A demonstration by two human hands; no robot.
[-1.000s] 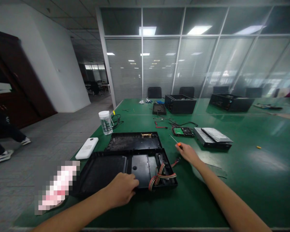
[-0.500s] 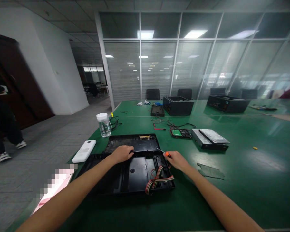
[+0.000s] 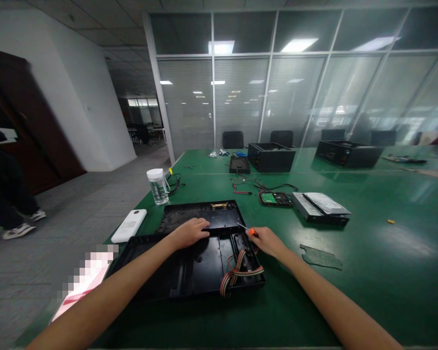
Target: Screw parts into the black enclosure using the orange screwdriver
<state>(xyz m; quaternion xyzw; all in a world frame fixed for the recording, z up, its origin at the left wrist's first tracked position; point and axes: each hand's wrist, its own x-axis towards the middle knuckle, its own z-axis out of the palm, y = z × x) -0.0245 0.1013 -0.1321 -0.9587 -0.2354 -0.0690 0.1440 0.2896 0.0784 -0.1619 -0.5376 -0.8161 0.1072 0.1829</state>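
My right hand (image 3: 266, 240) is closed round the orange handle of a screwdriver (image 3: 245, 227). Its thin shaft points left, with the tip over the right end of the rear black casing half (image 3: 193, 214). My left hand (image 3: 190, 233) rests where the two casing halves meet, its fingers bent over the back edge of the front black casing half (image 3: 204, 272); the fingertips are partly hidden. A striped ribbon cable (image 3: 241, 272) loops over the front half's right end.
On the green table (image 3: 387, 282) lie a green-black circuit board part (image 3: 275, 199), a metal drive unit (image 3: 321, 209), a thin dark sheet (image 3: 321, 256) and a white power bank (image 3: 129, 226). A water bottle (image 3: 158, 186) stands left. Two black cases stand behind. A person (image 3: 7, 184) walks at left.
My left hand has moved from the front half's near side to its back edge. My right hand has brought the screwdriver leftward to the casing. The person at left has shifted.
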